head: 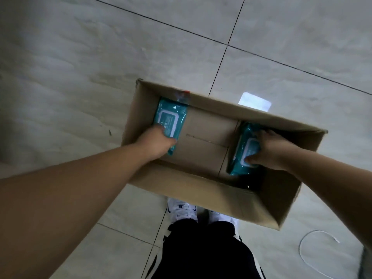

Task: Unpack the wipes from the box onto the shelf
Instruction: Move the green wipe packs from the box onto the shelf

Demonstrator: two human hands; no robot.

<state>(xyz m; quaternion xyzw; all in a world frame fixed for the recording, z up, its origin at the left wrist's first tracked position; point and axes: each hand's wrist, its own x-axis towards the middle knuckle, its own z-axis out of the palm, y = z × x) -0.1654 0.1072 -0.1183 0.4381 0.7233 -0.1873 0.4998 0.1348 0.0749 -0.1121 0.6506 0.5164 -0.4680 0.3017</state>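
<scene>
both arms reach down into the box (181, 184); left hand (159, 140) and right hand (270, 151) each grip a wipes pack.

Between the left grip (159, 139) and the right grip (269, 150) the box (191, 184) floor lies bare, open from above. Box walls stand close outside each grip; the left pack (171, 117) and right pack (245, 150) fill the room beneath them.

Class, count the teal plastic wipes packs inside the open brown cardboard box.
2. One teal wipes pack lies at the cardboard box's left end, held by the left hand; the other pack is at the right end, held by the right hand. Shadow may hide more.
</scene>
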